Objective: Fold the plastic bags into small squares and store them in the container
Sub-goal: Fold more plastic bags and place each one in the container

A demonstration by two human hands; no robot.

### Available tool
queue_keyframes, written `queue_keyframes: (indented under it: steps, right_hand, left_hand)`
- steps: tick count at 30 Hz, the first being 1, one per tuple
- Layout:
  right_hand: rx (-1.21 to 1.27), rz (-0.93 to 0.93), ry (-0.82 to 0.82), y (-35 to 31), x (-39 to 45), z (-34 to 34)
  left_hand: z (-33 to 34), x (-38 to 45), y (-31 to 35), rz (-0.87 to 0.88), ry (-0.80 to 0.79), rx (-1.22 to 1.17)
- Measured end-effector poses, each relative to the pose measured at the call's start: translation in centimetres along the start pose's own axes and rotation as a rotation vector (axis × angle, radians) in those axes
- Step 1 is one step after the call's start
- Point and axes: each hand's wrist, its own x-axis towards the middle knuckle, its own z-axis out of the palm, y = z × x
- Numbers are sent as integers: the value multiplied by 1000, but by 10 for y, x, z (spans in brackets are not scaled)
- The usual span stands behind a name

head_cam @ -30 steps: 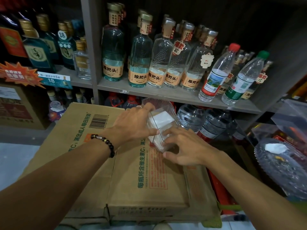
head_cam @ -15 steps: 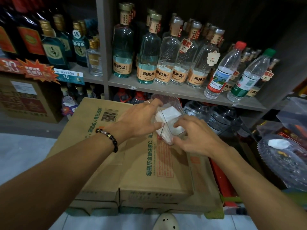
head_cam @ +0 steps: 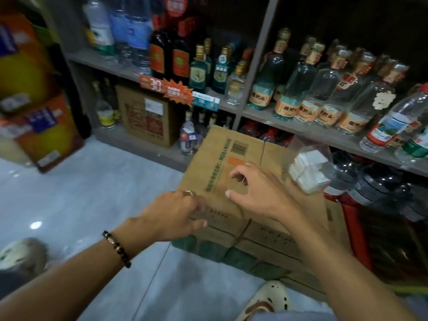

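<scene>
My left hand hangs over the near left corner of the cardboard carton, palm down, wrist bent so the forearm runs back toward me at a slant. Its fingers are curled loosely under and hold nothing; the thumb tip points right along the carton's front edge, and whether the knuckles touch the cardboard I cannot tell. A thin ring sits on one finger, and a dark beaded bracelet circles the wrist.

My right hand floats above the middle of the carton top, palm down and turned a little to the left, with the forearm coming in from the lower right. The fingers are spread and gently bent, thumb and forefinger apart, gripping nothing.

The clear plastic container stands beyond and to the right of my right fingertips, near the carton's far right edge, apart from both hands. Inside it is a stack of folded white plastic bags (neat little squares, packed close together, the picture smeared by motion).

Ahead of my fingers runs a grey shelf with a row of clear liquor bottles bearing tan labels. To the left of my left hand is pale tiled floor. Below my right forearm a cream perforated clog shows.
</scene>
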Motion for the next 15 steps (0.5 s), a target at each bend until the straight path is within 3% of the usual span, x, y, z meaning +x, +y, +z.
queue_keyframes:
  steps: [8, 15]
  right_hand:
    - [77, -131, -144, -109, 25, 90]
    - [215, -108, -394, -167, 45, 229]
  left_hand:
    - [39, -134, -69, -298, 52, -150]
    - [114, -216, -121, -603, 26, -293]
